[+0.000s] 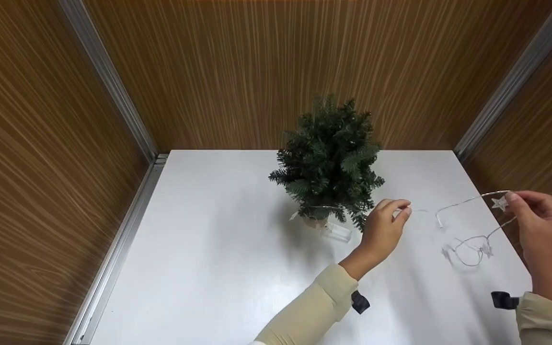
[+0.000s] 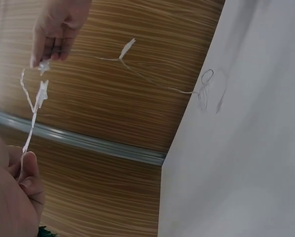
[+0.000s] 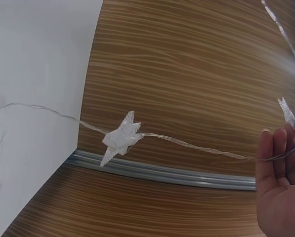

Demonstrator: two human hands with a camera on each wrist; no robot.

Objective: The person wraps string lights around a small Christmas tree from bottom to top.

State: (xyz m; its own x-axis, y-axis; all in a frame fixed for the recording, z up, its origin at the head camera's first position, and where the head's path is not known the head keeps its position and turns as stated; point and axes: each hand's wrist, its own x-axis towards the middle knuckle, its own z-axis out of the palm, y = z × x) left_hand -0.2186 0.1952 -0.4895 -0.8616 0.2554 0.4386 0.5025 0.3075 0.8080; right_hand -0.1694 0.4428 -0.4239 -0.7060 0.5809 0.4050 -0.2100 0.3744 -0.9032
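Note:
A string of star lights [image 1: 467,200] with clear wire runs between the two hands. Beside the small green Christmas tree [image 1: 328,158], the left hand [image 1: 385,225] pinches the wire between thumb and fingertips. Farther right, the right hand [image 1: 544,220] grips another stretch of it, close to a clear star [image 1: 499,203]. The wire's far end hangs in a loose loop [image 1: 470,251] below the right hand. Another star [image 3: 121,139] dangles from the wire in the right wrist view. Some wire passes across the tree's lower branches.
At the tree's foot, a clear box [image 1: 338,233] lies on the white table [image 1: 185,249] next to the light-coloured base [image 1: 314,222]. Wood-grain panels [image 1: 237,72] with metal rails [image 1: 113,81] enclose the table at the back and sides.

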